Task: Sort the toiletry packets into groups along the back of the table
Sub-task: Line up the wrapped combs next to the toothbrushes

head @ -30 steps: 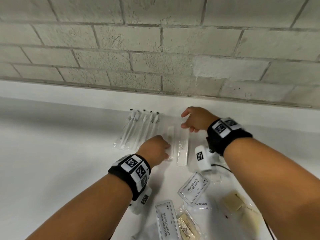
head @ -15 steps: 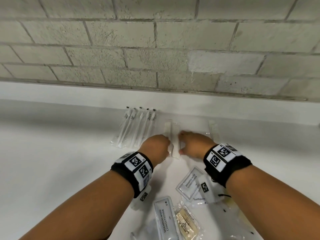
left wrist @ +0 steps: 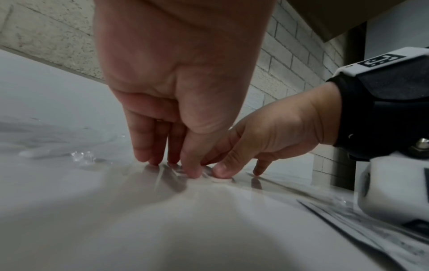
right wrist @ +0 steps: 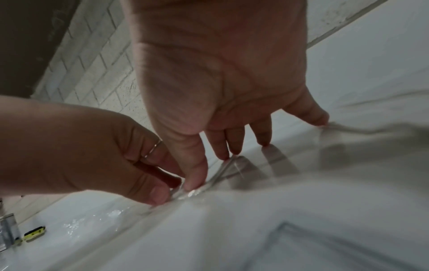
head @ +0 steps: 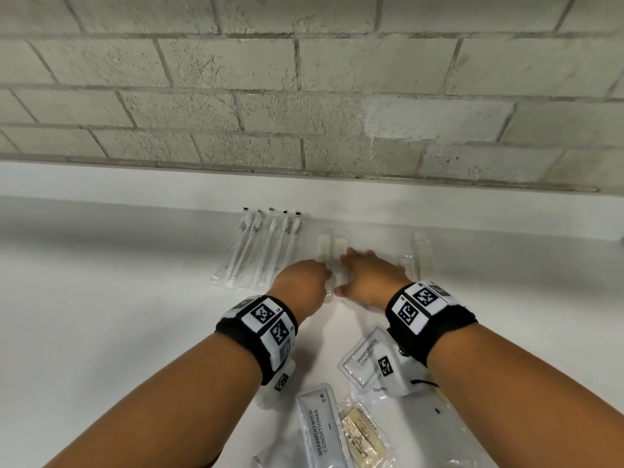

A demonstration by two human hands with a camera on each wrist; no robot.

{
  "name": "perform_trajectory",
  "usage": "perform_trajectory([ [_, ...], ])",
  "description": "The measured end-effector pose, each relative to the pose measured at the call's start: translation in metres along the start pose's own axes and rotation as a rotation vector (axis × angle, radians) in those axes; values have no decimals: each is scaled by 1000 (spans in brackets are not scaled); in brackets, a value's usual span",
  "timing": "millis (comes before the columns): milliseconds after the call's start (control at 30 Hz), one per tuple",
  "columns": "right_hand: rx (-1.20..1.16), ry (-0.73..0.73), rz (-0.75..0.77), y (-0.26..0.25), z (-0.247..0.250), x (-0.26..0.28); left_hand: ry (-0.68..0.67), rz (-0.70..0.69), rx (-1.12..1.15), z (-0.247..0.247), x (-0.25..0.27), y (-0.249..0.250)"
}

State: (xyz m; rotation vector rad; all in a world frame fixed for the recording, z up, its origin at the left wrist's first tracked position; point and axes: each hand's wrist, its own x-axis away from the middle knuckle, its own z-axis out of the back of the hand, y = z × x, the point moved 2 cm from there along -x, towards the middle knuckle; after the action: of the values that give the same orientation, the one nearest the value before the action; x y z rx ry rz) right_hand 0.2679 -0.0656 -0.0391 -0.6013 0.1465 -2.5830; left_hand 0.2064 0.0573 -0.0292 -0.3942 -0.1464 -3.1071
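Note:
Two clear comb packets [head: 332, 248] lie side by side at the back middle of the white table [head: 101, 315]. My left hand [head: 326, 282] pinches the near end of the left one with thumb and curled fingers [right wrist: 160, 194]. My right hand [head: 354, 261] lies spread over the right one, its straight fingertips [right wrist: 264, 141] and thumb [left wrist: 220, 172] pressing it flat. Several toothbrush packets [head: 260, 251] lie in a row to the left. Two more comb packets [head: 420, 255] lie to the right.
Near me lie two shampoo packets [head: 320, 430] [head: 361, 359], a soap packet [head: 363, 437] and a toothpaste packet [head: 380, 389], partly under my right wrist. A grey block wall [head: 304, 96] rises behind the table's raised back ledge.
My right hand came back from the far right, where comb packets now lie free, and settled on the middle pair. The left hand has stayed at the near end of that pair.

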Motion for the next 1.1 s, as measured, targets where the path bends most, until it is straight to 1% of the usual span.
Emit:
perform_trajectory([
  [67, -5, -13, -11, -3, 2, -4, -18, 3, -9, 1, -2, -2],
  [200, -51, -43, -40, -7, 4, -2, 35, -16, 9, -2, -1, -5],
  [233, -63, -13, -39, -6, 6, 2, 52, -23, 24, -2, 0, -4],
  [300, -84, 135, -60, 3, 16, 12, 96, -57, 71, 0, 1, -1],
  [333, -95, 220, -107, 12, 23, 18, 102, -83, 86, 1, 1, 2],
  [367, -102, 267, -177, 22, 30, 25, 90, -105, 87, 0, 1, 5],
  [400, -98, 262, -254, 31, 36, 31, 62, -115, 75, 0, 0, 8],
  [467, -57, 123, -365, 46, 39, 40, -11, -106, 34, -3, -1, 13],
  [500, -26, 58, -382, 49, 37, 43, -32, -98, 14, -3, -2, 14],
  [533, 9, 19, -376, 49, 35, 44, -43, -91, 0, -4, -3, 15],
  [567, 37, 12, -356, 47, 32, 43, -50, -86, -12, -4, -3, 15],
  [667, 77, 37, -269, 35, 29, 35, -53, -88, -40, -5, -5, 16],
  [767, 56, 31, -140, 22, 28, 22, -30, -92, -28, -5, -3, 17],
  [867, 27, 92, -35, 16, 30, 17, -16, -108, -9, -5, -2, 15],
  [933, 5, 149, -16, 17, 32, 17, -19, -117, -3, -4, -2, 14],
  [1100, 22, 121, 11, 15, 27, 21, -41, -91, 13, -2, -5, 10],
])
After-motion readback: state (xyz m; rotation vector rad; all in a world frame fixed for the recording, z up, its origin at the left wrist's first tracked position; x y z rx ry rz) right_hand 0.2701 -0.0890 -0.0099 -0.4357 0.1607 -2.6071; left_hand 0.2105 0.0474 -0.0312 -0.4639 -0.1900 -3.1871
